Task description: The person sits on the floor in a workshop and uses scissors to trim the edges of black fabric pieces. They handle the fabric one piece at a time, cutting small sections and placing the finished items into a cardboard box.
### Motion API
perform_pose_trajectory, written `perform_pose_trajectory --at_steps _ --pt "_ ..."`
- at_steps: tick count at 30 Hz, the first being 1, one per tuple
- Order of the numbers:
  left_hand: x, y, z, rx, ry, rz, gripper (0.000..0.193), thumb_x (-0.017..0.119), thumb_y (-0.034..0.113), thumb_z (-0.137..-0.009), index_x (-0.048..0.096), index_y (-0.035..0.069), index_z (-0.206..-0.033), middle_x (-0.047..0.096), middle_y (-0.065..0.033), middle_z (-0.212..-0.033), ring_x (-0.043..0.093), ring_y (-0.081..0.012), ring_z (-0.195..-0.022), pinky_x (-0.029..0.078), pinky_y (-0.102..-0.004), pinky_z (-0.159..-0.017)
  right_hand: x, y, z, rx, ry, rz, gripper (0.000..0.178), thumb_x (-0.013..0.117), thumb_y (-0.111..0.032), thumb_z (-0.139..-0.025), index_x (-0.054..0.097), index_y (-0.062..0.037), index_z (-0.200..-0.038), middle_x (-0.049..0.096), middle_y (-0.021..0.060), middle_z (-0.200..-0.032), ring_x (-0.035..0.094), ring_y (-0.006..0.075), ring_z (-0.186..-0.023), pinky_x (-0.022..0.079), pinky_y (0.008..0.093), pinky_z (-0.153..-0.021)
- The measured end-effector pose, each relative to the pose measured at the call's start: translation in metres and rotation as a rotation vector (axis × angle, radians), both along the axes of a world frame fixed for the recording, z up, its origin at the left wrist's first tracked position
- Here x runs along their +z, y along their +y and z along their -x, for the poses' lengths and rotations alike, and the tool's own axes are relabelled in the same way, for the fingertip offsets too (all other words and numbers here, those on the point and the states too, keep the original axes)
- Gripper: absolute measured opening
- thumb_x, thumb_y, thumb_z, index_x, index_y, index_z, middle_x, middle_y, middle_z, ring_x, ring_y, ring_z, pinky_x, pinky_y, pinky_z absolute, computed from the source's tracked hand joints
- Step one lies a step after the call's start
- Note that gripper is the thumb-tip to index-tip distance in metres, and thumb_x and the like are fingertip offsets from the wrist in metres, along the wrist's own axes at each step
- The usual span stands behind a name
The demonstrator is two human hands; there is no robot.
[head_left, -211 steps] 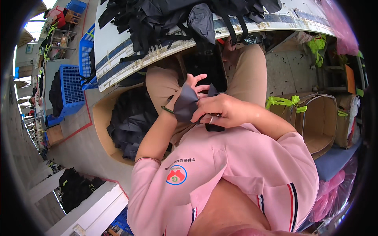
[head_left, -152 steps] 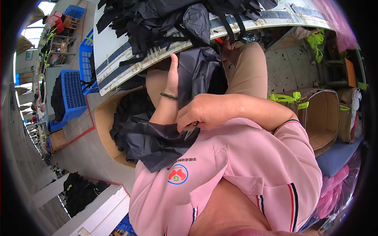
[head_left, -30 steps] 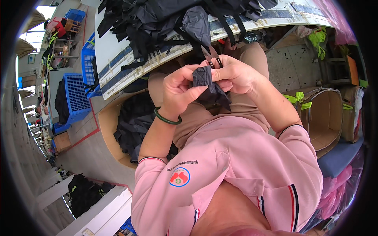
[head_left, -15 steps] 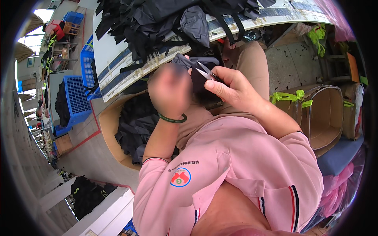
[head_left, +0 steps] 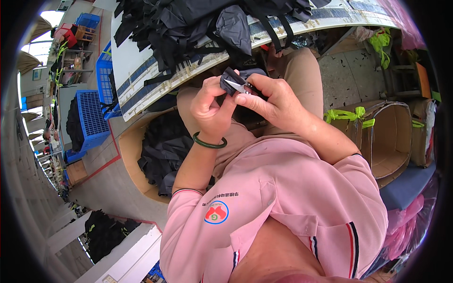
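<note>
Against the frame half a second back: left hand, blurred then, is now sharp and sits lower, just left of the dark fabric piece; its fingers are curled, thumb and forefinger pinching the piece's left edge. Right hand remains beside it, fingers closed around small metal snips, blades angled up-left and touching the fabric. The fabric piece is held in the air above the lap, just below the near edge of the white table.

Count: two hands; one fabric piece in hand; one pair of snips; one green bangle on the left wrist; one heap of black fabric along the table's far side; one open cardboard box of dark pieces on the floor under the table's left end.
</note>
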State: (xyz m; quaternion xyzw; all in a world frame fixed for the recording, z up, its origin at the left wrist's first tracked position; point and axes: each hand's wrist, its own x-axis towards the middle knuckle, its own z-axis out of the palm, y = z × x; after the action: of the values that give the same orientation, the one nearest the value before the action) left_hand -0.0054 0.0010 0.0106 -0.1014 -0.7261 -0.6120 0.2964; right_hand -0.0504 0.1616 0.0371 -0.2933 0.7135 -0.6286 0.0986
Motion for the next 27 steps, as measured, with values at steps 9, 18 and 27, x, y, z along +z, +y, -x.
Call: perform_pose_trajectory --at_steps 9,18,27 --pt "-0.004 -0.004 0.000 -0.026 0.003 0.015 0.019 0.070 -0.008 -0.071 0.059 0.000 -0.084 0.068 -0.0134 -0.096 0.061 -0.0224 -0.086 0.046 -0.0329 -0.079 -0.001 0.005 0.001 0.014 -0.060 -0.017 0.039 0.067 -0.033 -0.087 0.056 0.0033 -0.076 0.044 0.0120 -0.055 0.035 0.0218 -0.049 0.037 0.0343 -0.047" --pt "0.002 -0.006 -0.002 -0.070 -0.019 0.101 0.021 0.070 -0.008 -0.069 0.062 0.001 -0.087 0.068 -0.0128 -0.096 0.061 -0.0237 -0.084 0.046 -0.0339 -0.078 0.002 0.006 0.000 0.031 -0.089 0.004 0.040 0.065 -0.033 -0.088 0.057 0.0050 -0.079 0.048 0.0131 -0.060 0.041 0.0202 -0.054 0.039 0.0343 -0.051" --pt "0.014 -0.019 -0.002 -0.404 -0.294 -0.218 0.015 0.067 -0.008 -0.075 0.063 -0.003 -0.089 0.067 -0.0141 -0.098 0.063 -0.0197 -0.089 0.049 -0.0310 -0.083 0.008 0.026 0.010 0.182 -0.364 -0.057 0.043 0.064 -0.039 -0.089 0.058 0.0002 -0.073 0.041 -0.0018 -0.058 0.035 0.0064 -0.058 0.030 0.0275 -0.048"
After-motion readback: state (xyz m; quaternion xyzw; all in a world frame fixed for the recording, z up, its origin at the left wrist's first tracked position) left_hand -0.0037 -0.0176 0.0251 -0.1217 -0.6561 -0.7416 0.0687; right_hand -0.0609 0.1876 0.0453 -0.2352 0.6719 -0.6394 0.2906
